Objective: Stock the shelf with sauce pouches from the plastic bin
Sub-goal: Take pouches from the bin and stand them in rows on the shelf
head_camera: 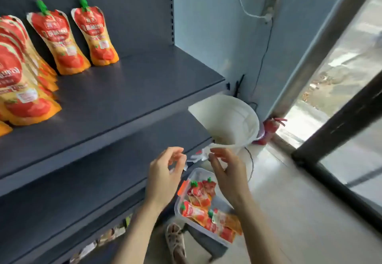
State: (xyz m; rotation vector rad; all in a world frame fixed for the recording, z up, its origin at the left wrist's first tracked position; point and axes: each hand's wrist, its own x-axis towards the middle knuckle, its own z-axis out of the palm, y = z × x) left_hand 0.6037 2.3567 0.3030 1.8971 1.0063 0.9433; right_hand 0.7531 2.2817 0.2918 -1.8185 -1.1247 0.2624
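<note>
Above the plastic bin (176, 207), the left hand (163, 178) and right hand (228, 174) hang empty, fingers loosely curled, so the next reach should drop straight down, taking one pouch by its body to stand upright on the shelf (128, 90) up-left of the bin, the sauce pouches (196, 212) lying heaped in that bin just beneath both hands.

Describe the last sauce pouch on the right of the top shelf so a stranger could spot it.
On the dark grey shelf unit, look at the upper shelf. Red-and-orange sauce pouches with green caps stand there; yours is the rightmost pouch, near the back panel, with only bare shelf to its right.
</note>
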